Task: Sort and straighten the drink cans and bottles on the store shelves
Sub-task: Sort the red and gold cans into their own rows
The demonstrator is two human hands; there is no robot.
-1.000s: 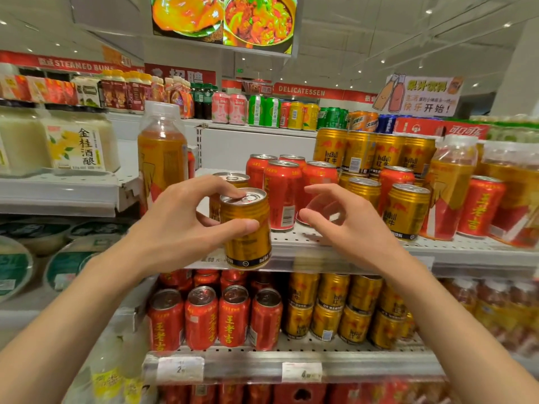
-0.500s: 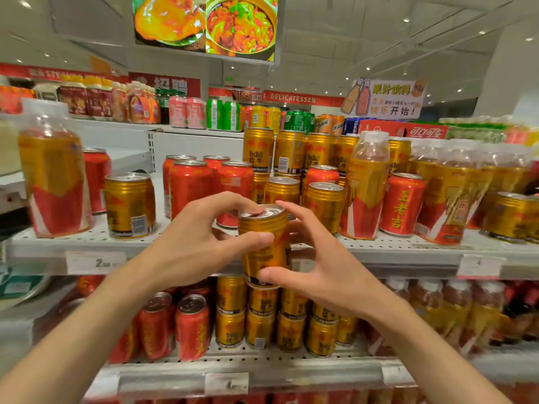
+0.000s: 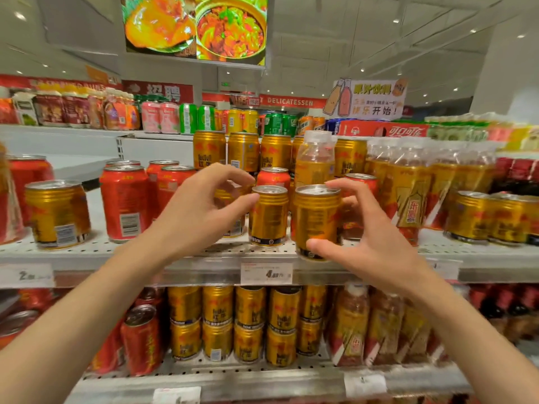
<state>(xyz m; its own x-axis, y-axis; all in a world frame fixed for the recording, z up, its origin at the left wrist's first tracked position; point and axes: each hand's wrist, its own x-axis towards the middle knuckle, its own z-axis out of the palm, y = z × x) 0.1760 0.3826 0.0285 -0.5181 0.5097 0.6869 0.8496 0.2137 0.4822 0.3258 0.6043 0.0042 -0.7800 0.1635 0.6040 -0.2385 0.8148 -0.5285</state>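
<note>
My right hand (image 3: pixel 364 237) grips a gold can (image 3: pixel 316 217) at the front edge of the middle shelf (image 3: pixel 175 253), thumb low on its side, fingers at its rim. Whether its base rests on the shelf I cannot tell. Just left of it a second gold can (image 3: pixel 269 215) stands upright on the shelf. My left hand (image 3: pixel 198 211) is open with fingers spread, its thumb tip at that second can's left side. Red cans (image 3: pixel 124 202) stand to the left, and a lone gold can (image 3: pixel 57 214) stands further left among them.
Behind my hands are stacked gold cans (image 3: pixel 243 151) and a clear-capped orange bottle (image 3: pixel 315 161). Wrapped bottles (image 3: pixel 408 193) and more gold cans (image 3: pixel 469 217) fill the right. The lower shelf holds gold cans (image 3: pixel 233 322) and red cans (image 3: pixel 143 339). A price tag (image 3: pixel 266 274) hangs on the shelf lip.
The gold can passed from my left hand to my right hand and moved right to the shelf's front edge. My left hand let go and opened. The view shifted right.
</note>
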